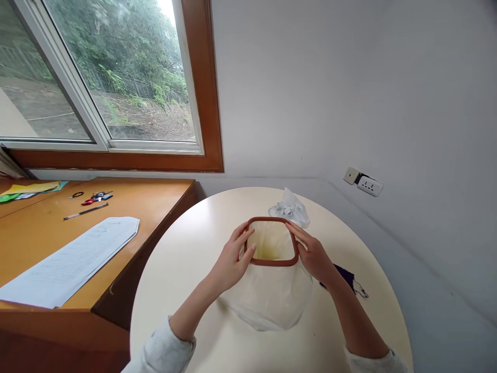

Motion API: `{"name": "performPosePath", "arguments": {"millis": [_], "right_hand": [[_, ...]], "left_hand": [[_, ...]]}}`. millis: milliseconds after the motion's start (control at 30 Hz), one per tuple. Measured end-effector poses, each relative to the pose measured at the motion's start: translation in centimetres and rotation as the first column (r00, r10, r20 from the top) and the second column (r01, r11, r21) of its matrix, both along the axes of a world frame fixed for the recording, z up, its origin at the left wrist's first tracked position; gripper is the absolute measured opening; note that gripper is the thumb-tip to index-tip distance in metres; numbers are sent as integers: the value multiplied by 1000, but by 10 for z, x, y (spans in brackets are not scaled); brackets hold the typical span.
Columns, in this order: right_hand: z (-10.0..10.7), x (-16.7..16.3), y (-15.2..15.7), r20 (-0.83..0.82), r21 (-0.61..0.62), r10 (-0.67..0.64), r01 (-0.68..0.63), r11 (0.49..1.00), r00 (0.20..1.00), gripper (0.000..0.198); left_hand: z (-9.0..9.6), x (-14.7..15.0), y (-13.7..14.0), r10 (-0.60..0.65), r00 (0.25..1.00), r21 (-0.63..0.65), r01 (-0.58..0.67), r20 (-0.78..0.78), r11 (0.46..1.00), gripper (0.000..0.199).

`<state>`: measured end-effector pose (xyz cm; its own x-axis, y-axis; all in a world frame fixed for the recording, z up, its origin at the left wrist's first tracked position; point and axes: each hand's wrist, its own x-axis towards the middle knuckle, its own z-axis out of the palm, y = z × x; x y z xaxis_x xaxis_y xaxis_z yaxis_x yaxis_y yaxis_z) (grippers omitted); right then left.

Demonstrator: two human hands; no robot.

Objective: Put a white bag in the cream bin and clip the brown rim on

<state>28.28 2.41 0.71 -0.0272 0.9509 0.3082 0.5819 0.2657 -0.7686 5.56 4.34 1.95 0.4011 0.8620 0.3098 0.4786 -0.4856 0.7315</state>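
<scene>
A small waste bin with a rounded-square brown rim ring point(274, 262) stands on the round table in front of me. A thin whitish plastic bag point(269, 298) lines it and hangs loosely outside below the ring. Yellowish light shows down inside the opening. My left hand point(233, 259) grips the ring's left side, thumb and fingers about its edge. On the opposite side my right hand point(315, 256) holds the ring, fingers along its upper right corner. The bin's outer wall is hidden by the bag.
Behind the bin lies a knotted white plastic bag point(291, 210). A dark cloth item with a cord point(347, 277) lies by my right forearm on the round table point(171, 269). The wooden desk point(155, 199) at left bears papers point(85, 256), a pen point(86, 211) and keys point(99, 197).
</scene>
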Motion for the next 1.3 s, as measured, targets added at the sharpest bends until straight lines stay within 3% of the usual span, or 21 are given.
{"name": "performPosePath", "arguments": {"millis": [433,700,867,1000,1133,1300], "right_hand": [[-12,1,0,203,59,-34,22,998,979,58],[-10,-3,-1,203,51,-50,40,998,978,57],[0,-2,-1,176,16,-53,51,999,983,54],[16,-5,4,122,2,-60,60,998,991,47],[26,-15,15,226,-23,-43,49,999,973,48],[26,-22,23,362,-163,80,-21,986,929,53]], "left_hand": [[3,1,-5,26,995,-50,-31,-95,998,40],[-3,3,-7,37,992,14,-36,-123,999,40],[-1,1,-7,27,983,33,-21,-180,999,40],[14,0,-1,40,967,118,-11,-250,993,42],[28,12,13,17,930,198,61,-367,978,55],[24,27,30,-89,868,88,150,-489,985,72]]}}
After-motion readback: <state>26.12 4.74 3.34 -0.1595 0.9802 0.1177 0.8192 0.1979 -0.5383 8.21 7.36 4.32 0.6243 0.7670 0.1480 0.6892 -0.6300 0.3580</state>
